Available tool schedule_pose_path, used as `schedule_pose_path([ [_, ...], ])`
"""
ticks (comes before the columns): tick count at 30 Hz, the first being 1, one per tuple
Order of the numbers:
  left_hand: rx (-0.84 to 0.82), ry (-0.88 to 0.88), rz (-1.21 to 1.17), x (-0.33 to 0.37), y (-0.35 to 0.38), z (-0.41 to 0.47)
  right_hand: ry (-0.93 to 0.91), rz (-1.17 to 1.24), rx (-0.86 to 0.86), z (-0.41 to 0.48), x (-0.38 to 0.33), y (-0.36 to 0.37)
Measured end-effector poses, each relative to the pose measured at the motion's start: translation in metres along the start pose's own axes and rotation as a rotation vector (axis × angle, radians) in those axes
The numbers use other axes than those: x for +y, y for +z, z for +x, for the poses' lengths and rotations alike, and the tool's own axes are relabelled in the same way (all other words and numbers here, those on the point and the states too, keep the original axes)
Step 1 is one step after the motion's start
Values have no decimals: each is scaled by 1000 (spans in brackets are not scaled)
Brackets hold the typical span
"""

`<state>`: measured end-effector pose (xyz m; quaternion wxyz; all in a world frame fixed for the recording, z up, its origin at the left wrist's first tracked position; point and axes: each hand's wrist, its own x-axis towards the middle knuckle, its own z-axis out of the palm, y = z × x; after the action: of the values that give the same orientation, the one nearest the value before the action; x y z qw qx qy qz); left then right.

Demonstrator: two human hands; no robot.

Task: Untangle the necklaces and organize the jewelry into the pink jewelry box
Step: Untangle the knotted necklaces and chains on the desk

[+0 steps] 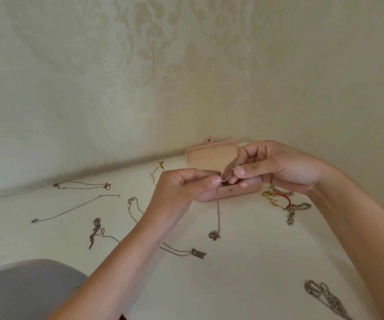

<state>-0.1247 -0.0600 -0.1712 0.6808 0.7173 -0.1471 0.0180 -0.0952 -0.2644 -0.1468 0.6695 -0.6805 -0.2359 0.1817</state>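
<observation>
The pink jewelry box (211,155) stands open against the wall, its lid upright, partly hidden behind my hands. My left hand (181,190) and my right hand (267,167) meet in front of it, both pinching the top end of a thin silver necklace (218,211). The chain hangs down from my fingertips to a small pendant (214,235) lying on the white table (244,262). A name-plate necklace (198,253) lies below my left wrist.
Several loose chains lie on the left of the table, among them a long pendant chain (94,232) and a thin chain (75,207). A gold chain (157,169) lies near the box. A tangle with a red bracelet (287,200) sits right. A chunky silver chain (325,296) lies front right. A grey object (24,289) fills the lower left.
</observation>
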Motion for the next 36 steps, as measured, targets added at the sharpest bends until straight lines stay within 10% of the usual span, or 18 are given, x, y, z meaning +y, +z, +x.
schedule_pose_path([
  [13,-233,-138,-137,-5,-9,4,-59,138,-158,1,3,-6],
  [25,-666,-393,-847,-9,-26,9,-147,700,-253,5,7,-14],
  [36,185,-237,-1048,-19,-41,6,82,392,-76,-3,-5,-21],
])
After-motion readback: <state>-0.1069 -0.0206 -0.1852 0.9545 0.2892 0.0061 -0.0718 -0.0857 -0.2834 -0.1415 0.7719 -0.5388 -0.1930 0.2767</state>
